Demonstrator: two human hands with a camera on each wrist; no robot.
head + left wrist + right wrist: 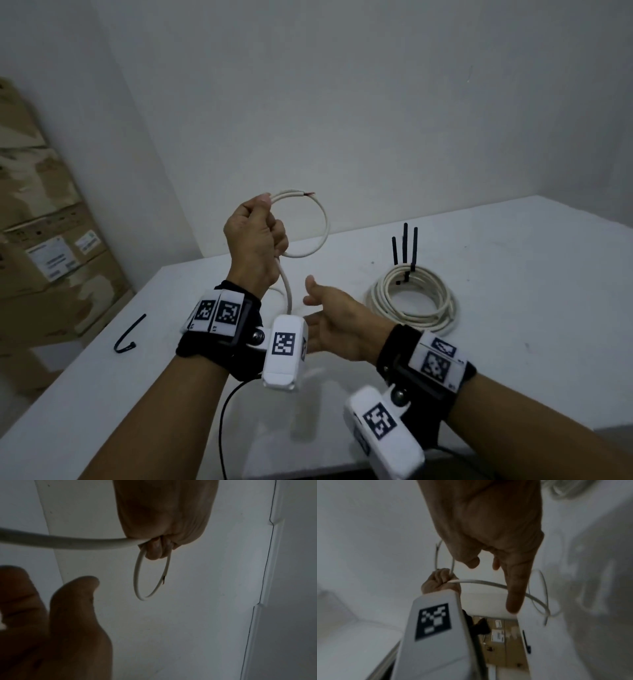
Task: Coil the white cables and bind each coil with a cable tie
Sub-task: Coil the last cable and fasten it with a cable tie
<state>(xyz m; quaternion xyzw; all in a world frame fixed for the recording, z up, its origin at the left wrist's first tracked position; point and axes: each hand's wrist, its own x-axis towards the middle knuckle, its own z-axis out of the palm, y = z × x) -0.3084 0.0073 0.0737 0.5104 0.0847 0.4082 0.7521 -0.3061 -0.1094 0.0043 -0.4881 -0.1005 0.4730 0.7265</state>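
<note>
My left hand [255,236] is raised above the table and grips a white cable [320,219] bent into one loop, its cut end poking out past the thumb. The rest of that cable [286,291] hangs from the fist toward the table. In the left wrist view the fist [161,549] holds the loop [138,585]. My right hand [329,315] hovers open, palm up, just below and right of the left, holding nothing. In the right wrist view its fingers [515,595] are straight and pass in front of the trailing cable [481,582]. A finished white coil [411,301], bound with black ties [406,253], lies to the right.
A loose black cable tie [128,335] lies on the white table [513,342] at the left. Stacked cardboard boxes [44,240] stand beyond the table's left edge. White walls close off the back. A black cord [224,421] runs down from my left wrist.
</note>
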